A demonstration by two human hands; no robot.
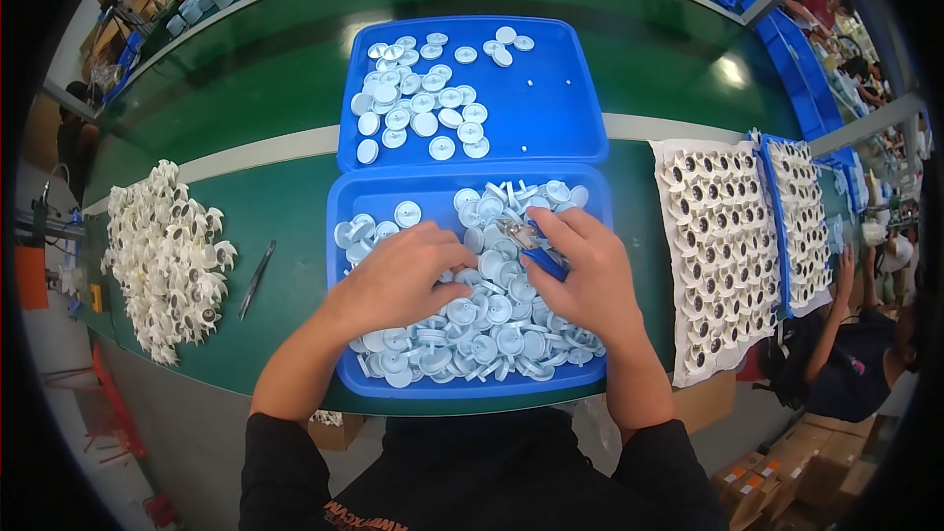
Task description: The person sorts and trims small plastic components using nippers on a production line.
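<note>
My right hand (593,270) grips a pair of nippers (547,263) with blue handles. Their metal jaws point left over a heap of pale blue round plastic discs with small stems (510,339). Across from them, my left hand (408,270) is closed, its thumb and fingers curled together low over the same discs. Whatever it pinches is hidden or too small to make out. The discs fill much of a near blue tray (433,205). Beyond it, a far blue tray (551,103) holds more discs, mostly spread over its left half.
Left lie a pile of white curved plastic parts (167,265) and tweezers (258,280). At right, similar white parts stand in rows on a pale sheet (713,256), beside a blue-edged tray (775,236). A green conveyor belt (678,49) runs behind; other people work around.
</note>
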